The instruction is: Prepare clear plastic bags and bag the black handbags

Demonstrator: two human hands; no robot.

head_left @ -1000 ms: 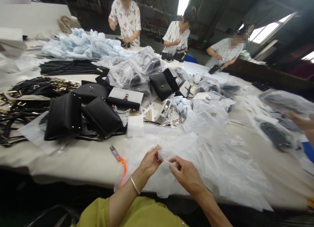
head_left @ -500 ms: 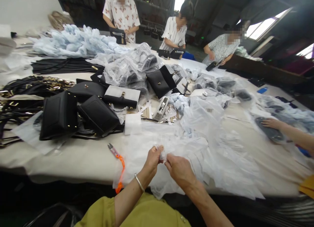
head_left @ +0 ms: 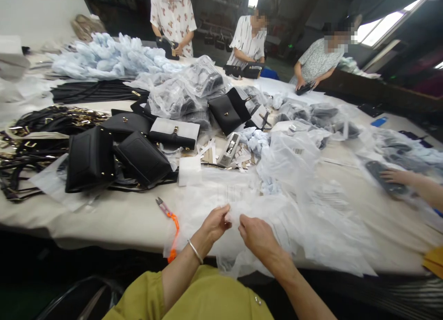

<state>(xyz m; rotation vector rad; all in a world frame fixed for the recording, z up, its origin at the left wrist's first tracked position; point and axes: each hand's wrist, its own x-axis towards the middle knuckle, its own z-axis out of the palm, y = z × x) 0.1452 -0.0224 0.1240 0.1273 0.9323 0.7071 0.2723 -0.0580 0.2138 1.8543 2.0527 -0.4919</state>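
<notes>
Held clear plastic (head_left: pixel 238 260), loose and creased, at lower center of frame on the counter (head_left: pixel 104 223). Had left hand (head_left: pixel 216 222) pinched on a bit of it, thumb against fingertips. Had right hand (head_left: pixel 258 234) just beside, fingers curled, tips turned toward the left. Had hands apart, small gap between; could not tell about any grip on the right. Wore a bangle (head_left: pixel 195 251) on the left and a yellow-green top (head_left: pixel 211 297) at bottom center.

Saw snips (head_left: pixel 163 207) with an orange cord (head_left: pixel 176 230) left of the left hand, well clear of contact. Saw a white paper stack (head_left: pixel 189 171) at upper edge of the plastic, then loose tags (head_left: pixel 244 158) and a grey box (head_left: pixel 228 150) near center. Counted 2 black bags (head_left: pixel 89 158) close together at center left, 1 more under a white sheet (head_left: pixel 161 127) just above, and 1 with flap raised (head_left: pixel 224 113) at upper center. Noted black straps (head_left: pixel 38 149) with gold hardware at far left, pale blue tissue (head_left: pixel 114 57) at upper left.

Spotted 3 people (head_left: pixel 247 38) along the top, plus another person's hand (head_left: pixel 396 176) at right edge, on a dark wrapped item (head_left: pixel 377 172).
</notes>
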